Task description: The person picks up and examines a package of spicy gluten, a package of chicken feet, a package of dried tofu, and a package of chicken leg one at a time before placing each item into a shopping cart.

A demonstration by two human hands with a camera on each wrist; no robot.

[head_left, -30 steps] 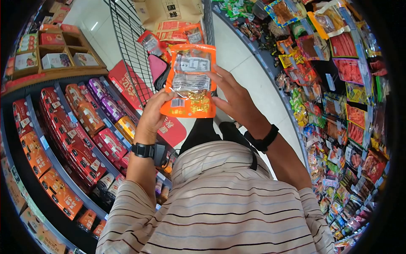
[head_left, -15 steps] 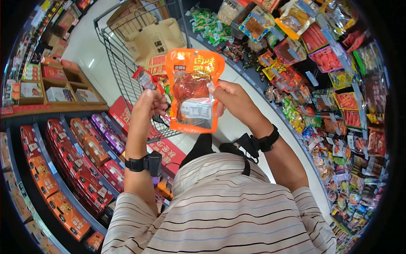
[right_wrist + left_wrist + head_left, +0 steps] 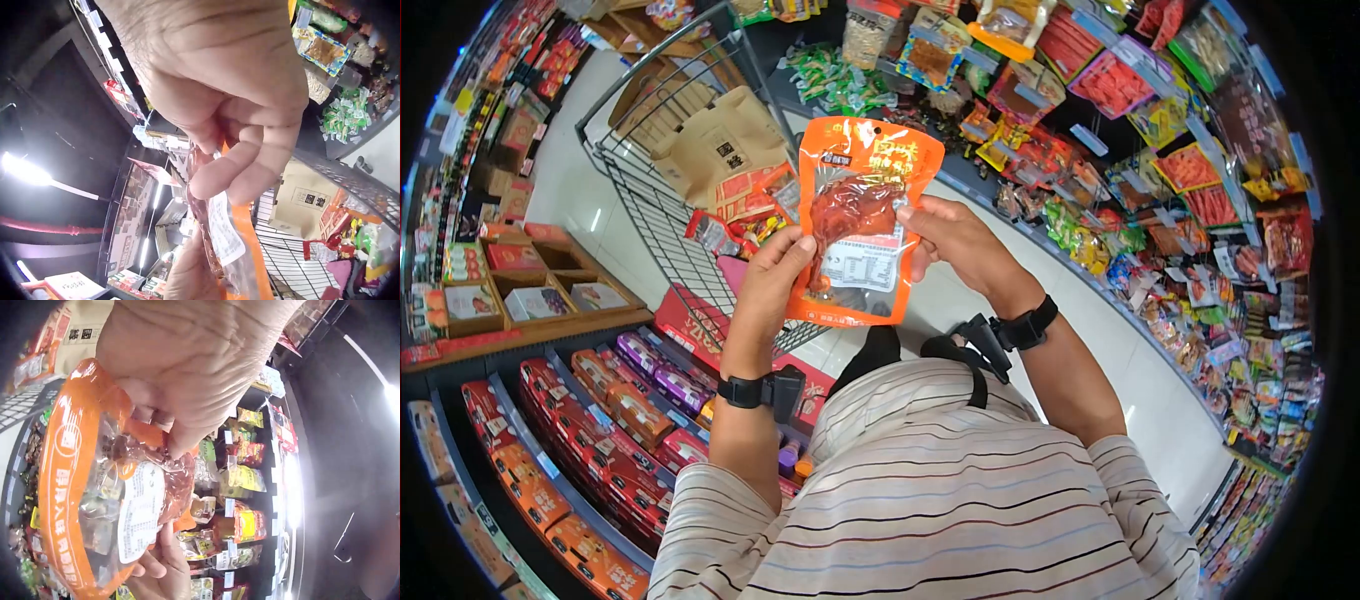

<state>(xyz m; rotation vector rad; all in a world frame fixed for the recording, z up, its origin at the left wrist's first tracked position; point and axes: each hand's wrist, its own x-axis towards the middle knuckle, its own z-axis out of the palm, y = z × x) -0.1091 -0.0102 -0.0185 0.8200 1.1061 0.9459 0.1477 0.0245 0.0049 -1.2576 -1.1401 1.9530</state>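
An orange-edged food pouch (image 3: 860, 215) with a clear window, brown-red meat and a white label is held up in front of the body, front side toward the head camera. The left hand (image 3: 775, 275) pinches its left edge, thumb on the front. At the right edge the right hand (image 3: 960, 245) grips it between thumb and fingers. In the left wrist view the pouch (image 3: 75, 481) is bent beneath the left hand (image 3: 187, 369). The right wrist view shows the right hand's fingers (image 3: 231, 169) curled over the pouch edge (image 3: 247, 250).
A wire cart (image 3: 645, 200) beyond the left hand holds a brown paper bag (image 3: 725, 145) and several packets. Shelves of boxed drinks (image 3: 590, 450) stand at the left. Hanging snack packets (image 3: 1115, 85) and loose sweets line the curved shelf at the right.
The pouch was turned from its back to its front and moved from the left hand to the right. The left hand then took its left edge again. The cart has shifted left in view.
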